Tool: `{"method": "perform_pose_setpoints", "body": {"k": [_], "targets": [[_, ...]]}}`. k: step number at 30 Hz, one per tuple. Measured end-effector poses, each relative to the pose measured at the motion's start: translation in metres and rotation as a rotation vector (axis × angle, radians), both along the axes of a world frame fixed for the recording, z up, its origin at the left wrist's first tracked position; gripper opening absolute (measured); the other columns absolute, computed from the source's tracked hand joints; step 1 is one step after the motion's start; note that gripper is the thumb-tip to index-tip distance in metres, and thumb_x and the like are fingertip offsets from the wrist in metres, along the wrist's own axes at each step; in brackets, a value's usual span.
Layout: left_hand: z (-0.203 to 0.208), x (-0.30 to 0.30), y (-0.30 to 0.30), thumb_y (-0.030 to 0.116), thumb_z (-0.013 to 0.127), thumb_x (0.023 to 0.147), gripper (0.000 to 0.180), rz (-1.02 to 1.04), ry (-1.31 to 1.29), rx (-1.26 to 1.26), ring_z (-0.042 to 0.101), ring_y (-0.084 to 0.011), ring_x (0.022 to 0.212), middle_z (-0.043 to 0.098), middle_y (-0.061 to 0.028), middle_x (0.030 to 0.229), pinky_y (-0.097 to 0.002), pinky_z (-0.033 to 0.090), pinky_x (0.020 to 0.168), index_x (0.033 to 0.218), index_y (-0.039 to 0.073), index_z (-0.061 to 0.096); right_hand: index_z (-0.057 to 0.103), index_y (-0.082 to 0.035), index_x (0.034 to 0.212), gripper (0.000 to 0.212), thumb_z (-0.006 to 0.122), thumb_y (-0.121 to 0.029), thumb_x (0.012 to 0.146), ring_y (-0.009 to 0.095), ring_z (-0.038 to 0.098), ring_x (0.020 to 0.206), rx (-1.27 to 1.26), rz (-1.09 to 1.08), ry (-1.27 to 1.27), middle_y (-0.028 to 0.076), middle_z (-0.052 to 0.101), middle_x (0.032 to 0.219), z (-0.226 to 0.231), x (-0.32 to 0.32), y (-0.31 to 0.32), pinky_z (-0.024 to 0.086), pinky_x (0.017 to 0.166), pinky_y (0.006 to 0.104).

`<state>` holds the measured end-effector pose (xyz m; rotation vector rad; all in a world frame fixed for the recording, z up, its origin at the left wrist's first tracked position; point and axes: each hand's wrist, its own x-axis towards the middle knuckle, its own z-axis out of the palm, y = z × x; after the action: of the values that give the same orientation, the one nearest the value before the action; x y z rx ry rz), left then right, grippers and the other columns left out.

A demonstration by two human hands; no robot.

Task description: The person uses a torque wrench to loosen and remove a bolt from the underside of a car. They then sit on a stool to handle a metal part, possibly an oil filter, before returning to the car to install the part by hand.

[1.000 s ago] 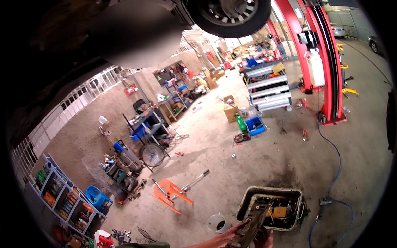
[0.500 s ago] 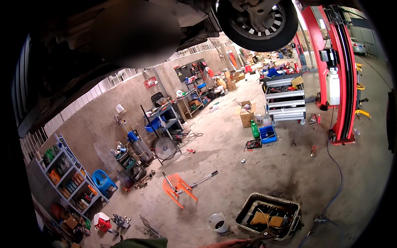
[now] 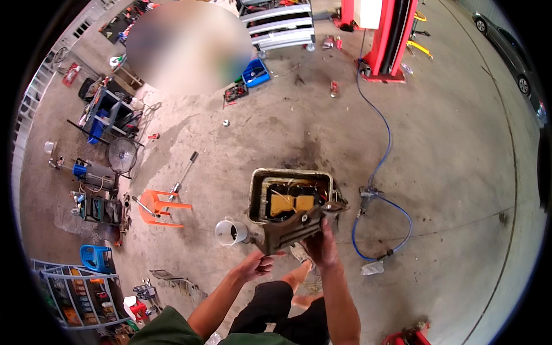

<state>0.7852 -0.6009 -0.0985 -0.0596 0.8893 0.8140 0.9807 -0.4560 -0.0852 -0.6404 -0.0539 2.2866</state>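
Right hand (image 3: 323, 249): fingers grasping metal part (image 3: 294, 230), held tilted, partly hiding near rim of tub (image 3: 293, 171). Left hand (image 3: 256, 265): fingers curled at part's lower left edge (cannot tell whether gripping). Bucket (image 3: 226, 233) beside tub on floor (image 3: 460, 167)

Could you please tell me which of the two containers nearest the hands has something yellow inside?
The rectangular tub, beyond the metal part in the right hand; its yellow contents set it apart from the round bucket, which shows something dark inside.
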Motion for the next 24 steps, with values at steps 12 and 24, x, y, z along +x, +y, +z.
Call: {"method": "perform_pose_setpoints", "body": {"k": [12, 24], "targets": [[0.112, 0.004, 0.133, 0.085, 0.027, 0.079, 0.067, 0.505, 0.128, 0.056, 0.017, -0.0096, 0.046, 0.018, 0.0067, 0.053, -0.0273, 0.014, 0.043, 0.065, 0.02, 0.036, 0.056, -0.007, 0.125, 0.045, 0.058, -0.04, 0.095, 0.021, 0.056, 0.116, 0.068, 0.111, -0.131, 0.006, 0.062, 0.123, 0.041, -0.038, 0.136, 0.042, 0.102, 0.0404], [0.142, 0.058, 0.17, 0.044, 0.06, 0.092, 0.035, 0.861, 0.181, 0.226, 0.028, -0.0051, 0.045, 0.031, 0.0077, 0.057, -0.0224, 0.021, 0.042, 0.08, 0.013, 0.048, 0.032, -0.001, 0.146, 0.089, 0.046, -0.065, 0.085, 0.035, 0.047, 0.129, 0.159, 0.707, 0.225, 0.022, 0.045, 0.142, 0.078, -0.123, 0.22, 0.046, 0.101, 0.0482]]}}
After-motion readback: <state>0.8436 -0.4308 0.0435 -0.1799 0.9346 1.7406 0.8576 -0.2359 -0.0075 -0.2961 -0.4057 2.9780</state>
